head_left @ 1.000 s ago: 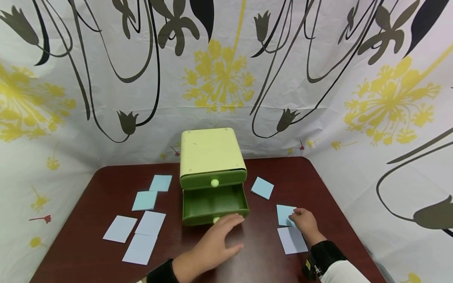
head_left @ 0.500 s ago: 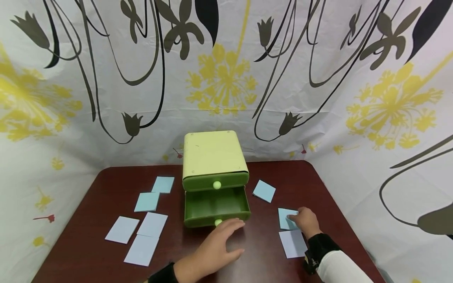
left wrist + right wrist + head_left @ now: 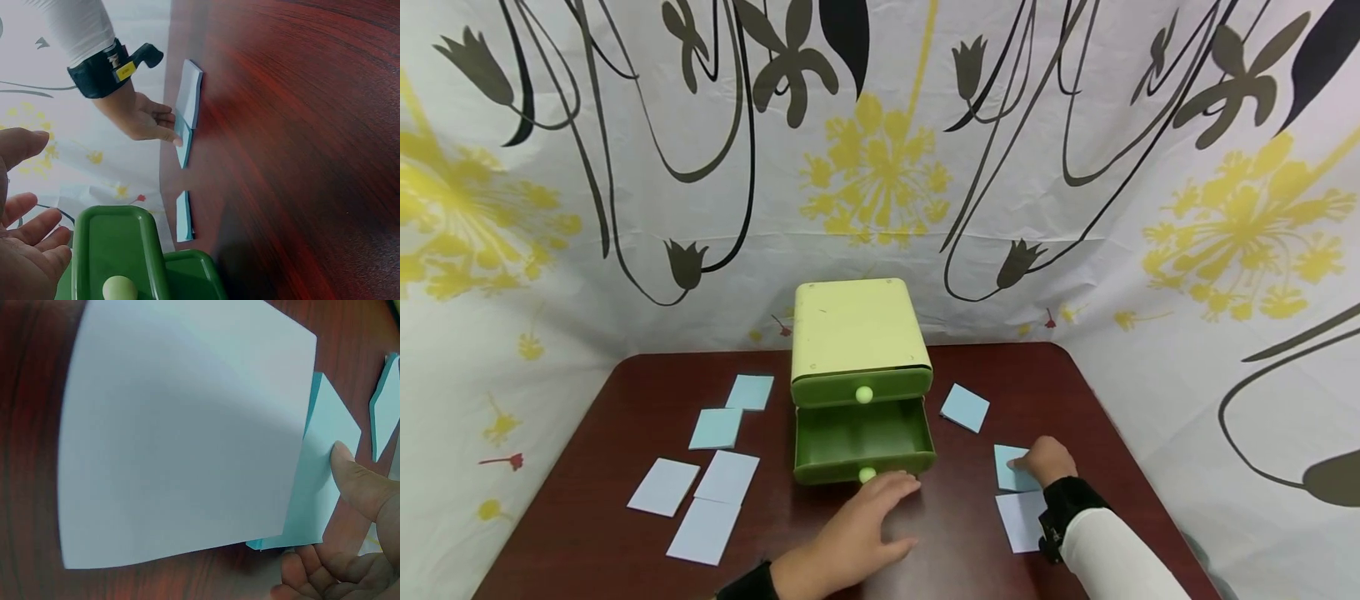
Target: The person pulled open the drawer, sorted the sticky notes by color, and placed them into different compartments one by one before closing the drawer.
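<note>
The light blue square paper card [image 3: 1011, 468] lying on the dark red wooden surface [image 3: 955, 533] is pinched at its edge by the right hand [image 3: 1047, 461], seemingly for lifting, while the left hand [image 3: 857, 533] is rested relaxed and empty before the small green plastic drawer cabinet's [image 3: 859, 379] pulled-out lower drawer [image 3: 863, 439].

**Materials and finish**

Dark red-brown wooden table [image 3: 1000, 367]: polished, faint sheen, visible grain. Green plastic two-drawer box [image 3: 859, 350]: smooth, pale matt top, semi-gloss drawer fronts. Light blue square paper pads [image 3: 1011, 467]: matt, flat. Floral-printed backdrop cloth [image 3: 625, 167]: matt, lightly creased.
</note>
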A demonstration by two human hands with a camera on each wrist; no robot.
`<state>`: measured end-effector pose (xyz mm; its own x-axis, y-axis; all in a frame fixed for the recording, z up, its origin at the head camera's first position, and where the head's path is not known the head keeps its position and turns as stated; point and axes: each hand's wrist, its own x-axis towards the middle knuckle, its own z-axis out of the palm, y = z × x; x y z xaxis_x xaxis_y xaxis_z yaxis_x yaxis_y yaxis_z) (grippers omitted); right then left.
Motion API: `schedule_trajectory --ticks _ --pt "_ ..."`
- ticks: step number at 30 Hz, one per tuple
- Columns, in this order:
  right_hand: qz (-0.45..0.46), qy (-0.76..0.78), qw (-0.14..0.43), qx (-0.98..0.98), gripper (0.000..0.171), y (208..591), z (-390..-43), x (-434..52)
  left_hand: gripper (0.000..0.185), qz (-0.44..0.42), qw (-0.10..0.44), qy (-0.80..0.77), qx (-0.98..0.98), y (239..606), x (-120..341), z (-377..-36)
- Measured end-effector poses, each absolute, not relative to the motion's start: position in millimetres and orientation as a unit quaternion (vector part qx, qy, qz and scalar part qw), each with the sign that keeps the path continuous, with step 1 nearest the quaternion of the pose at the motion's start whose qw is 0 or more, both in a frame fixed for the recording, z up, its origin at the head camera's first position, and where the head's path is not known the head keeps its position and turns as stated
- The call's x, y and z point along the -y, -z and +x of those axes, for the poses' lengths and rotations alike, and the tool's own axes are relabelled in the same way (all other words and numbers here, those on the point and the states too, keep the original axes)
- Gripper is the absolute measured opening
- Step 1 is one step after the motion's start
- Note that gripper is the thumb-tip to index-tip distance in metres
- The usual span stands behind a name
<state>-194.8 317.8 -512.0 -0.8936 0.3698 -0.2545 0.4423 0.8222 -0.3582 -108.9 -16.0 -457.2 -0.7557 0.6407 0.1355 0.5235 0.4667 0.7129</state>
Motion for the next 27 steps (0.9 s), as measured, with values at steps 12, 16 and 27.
schedule_trajectory --ticks 12,16,27 --pt "0.245 0.211 0.105 -0.94 0.067 508.4 -199.4 -318.6 0.058 0.349 0.093 -0.387 -0.849 465.5 15.6 -110.0" --pt "0.24 0.223 0.102 -0.939 0.065 511.2 -200.8 -319.0 0.058 0.348 0.088 -0.387 -0.849 467.6 16.6 -110.2" --pt "0.204 0.353 0.014 -0.913 0.025 509.9 -204.9 -324.6 0.06 0.342 0.041 -0.356 -0.869 473.4 23.5 -109.7"
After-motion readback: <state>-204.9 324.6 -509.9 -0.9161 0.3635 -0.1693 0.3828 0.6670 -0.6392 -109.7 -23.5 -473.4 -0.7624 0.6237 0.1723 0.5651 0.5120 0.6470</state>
